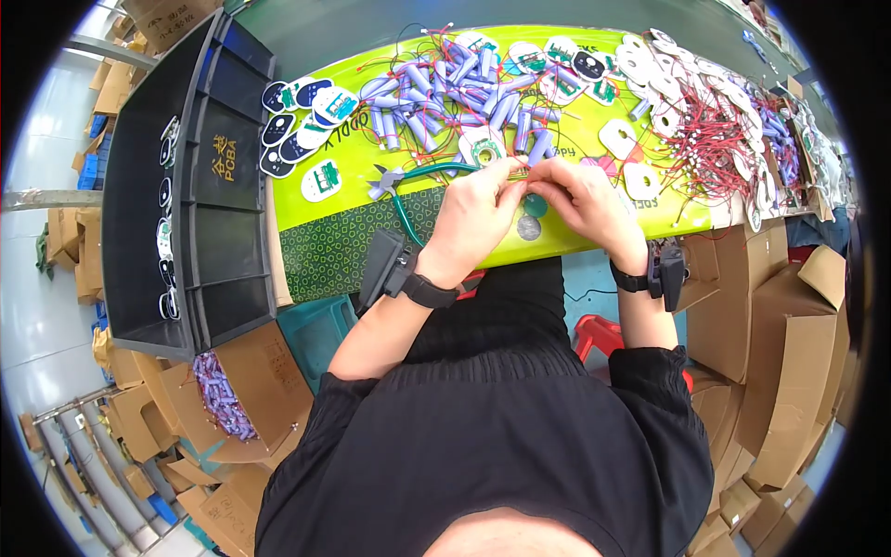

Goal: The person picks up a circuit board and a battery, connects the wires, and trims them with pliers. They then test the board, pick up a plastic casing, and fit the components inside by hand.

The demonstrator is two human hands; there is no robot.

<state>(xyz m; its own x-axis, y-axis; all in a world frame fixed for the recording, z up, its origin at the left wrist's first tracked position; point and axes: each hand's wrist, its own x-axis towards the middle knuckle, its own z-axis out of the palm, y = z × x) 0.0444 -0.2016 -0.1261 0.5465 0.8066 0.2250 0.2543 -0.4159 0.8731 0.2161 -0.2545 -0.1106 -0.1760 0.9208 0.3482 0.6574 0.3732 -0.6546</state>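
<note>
My left hand and my right hand meet over the near edge of the table. Both are closed in a pinch, fingertips almost touching, on thin wires whose ends are partly hidden by the fingers. Just beyond them lies a white round part with a green circuit board. Green-handled cutting pliers rest left of my left hand, one handle running behind it. Below the fingertips are a green disc and a grey disc. A pile of lilac cylindrical batteries with red wires spreads beyond the hands.
A black plastic crate stands at the left, with round parts inside. Dark and white round boards lie beside it. White discs with red wires heap up at the right. Cardboard boxes and a red stool stand below the table.
</note>
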